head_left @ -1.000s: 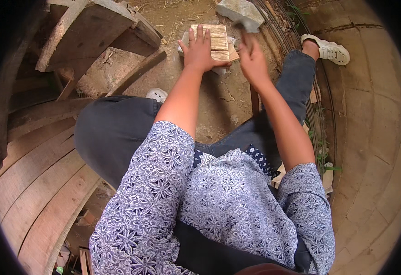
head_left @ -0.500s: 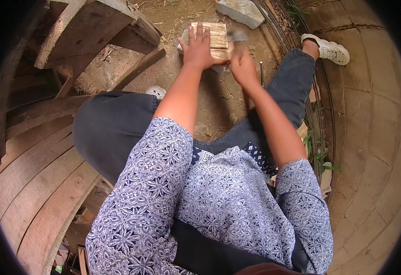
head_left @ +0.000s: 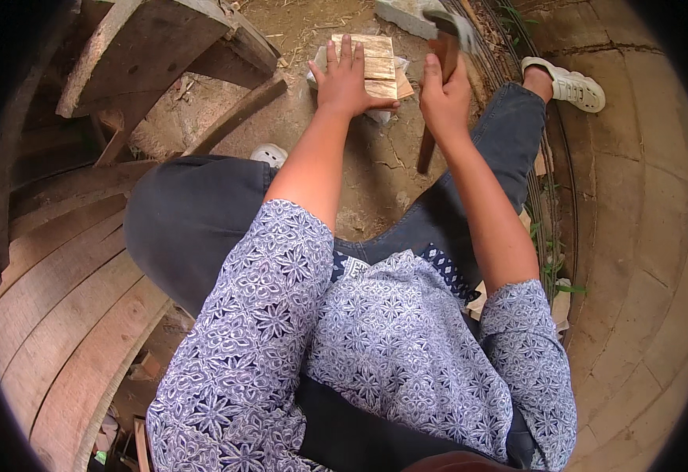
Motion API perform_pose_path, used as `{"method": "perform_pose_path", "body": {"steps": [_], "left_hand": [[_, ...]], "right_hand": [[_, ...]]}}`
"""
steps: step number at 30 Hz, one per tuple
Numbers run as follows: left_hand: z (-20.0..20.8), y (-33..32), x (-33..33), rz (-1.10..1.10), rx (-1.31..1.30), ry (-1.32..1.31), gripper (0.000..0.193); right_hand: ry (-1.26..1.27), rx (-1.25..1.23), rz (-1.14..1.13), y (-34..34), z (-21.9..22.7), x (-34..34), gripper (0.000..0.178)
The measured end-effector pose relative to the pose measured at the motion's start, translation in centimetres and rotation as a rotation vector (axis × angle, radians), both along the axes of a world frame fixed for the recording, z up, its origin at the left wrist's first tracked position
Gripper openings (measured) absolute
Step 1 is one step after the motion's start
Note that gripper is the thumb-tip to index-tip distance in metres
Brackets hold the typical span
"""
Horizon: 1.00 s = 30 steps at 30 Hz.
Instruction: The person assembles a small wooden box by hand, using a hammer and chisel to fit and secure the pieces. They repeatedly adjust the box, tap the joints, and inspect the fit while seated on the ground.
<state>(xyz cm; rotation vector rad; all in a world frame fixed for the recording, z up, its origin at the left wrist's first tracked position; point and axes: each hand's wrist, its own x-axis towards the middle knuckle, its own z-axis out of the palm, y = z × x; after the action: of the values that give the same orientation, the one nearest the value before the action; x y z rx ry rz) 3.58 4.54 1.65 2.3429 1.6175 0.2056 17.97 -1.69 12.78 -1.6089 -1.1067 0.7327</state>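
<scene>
Fingers spread, my left hand (head_left: 345,85) presses flat on the left part of a block of pale wooden pieces (head_left: 378,66) laid side by side. Beneath the block, a whitish stone or slab and a thin piece of wood (head_left: 403,82) stick out at its edges. My right hand (head_left: 446,98) is wrapped round the wooden handle of a hammer (head_left: 427,149), raised to the right of the block. The hammer's metal head (head_left: 452,30) points away from me, apart from the wood.
A grey stone (head_left: 407,17) lies beyond the block. Rough wooden planks (head_left: 68,330) are stacked at the left, with a wooden frame (head_left: 147,59) above them. Long thin rods (head_left: 552,212) run along the block wall (head_left: 635,236) at the right. My legs flank the dirt floor.
My right hand has lifted the hammer up and to the right, away from the wooden block's right edge. My left hand stays on the block, almost unmoved.
</scene>
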Motion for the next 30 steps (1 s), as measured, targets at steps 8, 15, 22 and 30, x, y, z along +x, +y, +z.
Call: {"method": "perform_pose_path", "body": {"steps": [8,15,22,30], "left_hand": [[0.4,-0.1,0.0,0.005,-0.026,0.03,0.146],[-0.4,0.5,0.0,0.002,0.001,0.007,0.145],[-0.2,0.2,1.2,-0.024,-0.003,-0.001,0.144],[0.3,-0.2,0.8,-0.024,-0.003,-0.024,0.135]], "right_hand": [[-0.11,-0.212,0.035,-0.8,-3.8,2.0,0.035],[-0.244,-0.301,0.159,0.2,-1.9,1.6,0.038],[-0.429,-0.285,0.159,-0.5,-8.5,3.7,0.035],[-0.253,-0.194,0.103,-1.1,-3.7,1.2,0.03]]}}
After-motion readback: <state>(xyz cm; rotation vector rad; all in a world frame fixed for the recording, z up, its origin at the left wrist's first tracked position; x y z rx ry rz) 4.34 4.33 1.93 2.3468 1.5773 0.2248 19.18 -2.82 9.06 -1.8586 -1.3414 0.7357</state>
